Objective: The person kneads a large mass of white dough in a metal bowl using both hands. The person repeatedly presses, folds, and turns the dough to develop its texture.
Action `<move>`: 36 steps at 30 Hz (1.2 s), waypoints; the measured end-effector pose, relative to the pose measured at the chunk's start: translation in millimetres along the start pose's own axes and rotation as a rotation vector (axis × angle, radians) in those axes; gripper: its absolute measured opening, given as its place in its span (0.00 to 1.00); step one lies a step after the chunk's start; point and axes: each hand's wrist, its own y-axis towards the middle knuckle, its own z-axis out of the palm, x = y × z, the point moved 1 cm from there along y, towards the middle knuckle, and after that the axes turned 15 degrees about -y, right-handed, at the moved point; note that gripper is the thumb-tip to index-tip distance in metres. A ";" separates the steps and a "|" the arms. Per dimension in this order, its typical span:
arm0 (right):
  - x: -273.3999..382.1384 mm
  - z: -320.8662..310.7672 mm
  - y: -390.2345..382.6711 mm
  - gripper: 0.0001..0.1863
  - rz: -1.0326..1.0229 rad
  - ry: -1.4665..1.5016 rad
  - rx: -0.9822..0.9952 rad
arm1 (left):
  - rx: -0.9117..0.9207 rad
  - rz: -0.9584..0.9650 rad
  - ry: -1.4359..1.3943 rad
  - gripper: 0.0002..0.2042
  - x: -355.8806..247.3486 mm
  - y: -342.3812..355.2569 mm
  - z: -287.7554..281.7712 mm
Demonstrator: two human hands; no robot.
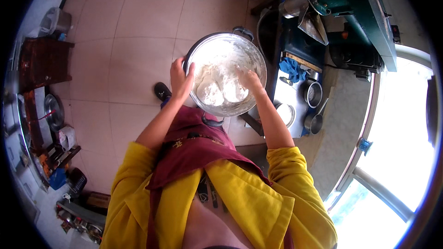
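Observation:
My left hand [181, 79] grips the left rim of a large metal pot [229, 42] with dark handles, held out over the floor in front of my maroon apron. Inside are white flour and pale floury lumps of dough [211, 93], lying in the lower part of the pot. My right hand [250, 81] reaches into the right side of the pot, beside the dough, with its fingertips lost in the white flour, so I cannot make out whether they hold any.
At right stand a green machine [357, 7] with a metal chute [311, 25], a blue cloth [291, 69], small saucepans [313, 122] and a bright window [394, 120]. A wooden cabinet [41, 62] and assorted pans [54, 110] line the left. Tiled floor [120, 64] lies between.

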 end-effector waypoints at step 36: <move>105.0 -19.7 58.5 0.22 0.313 0.031 -0.342 | 0.178 -0.128 -0.095 0.14 -3.5 13.1 4.3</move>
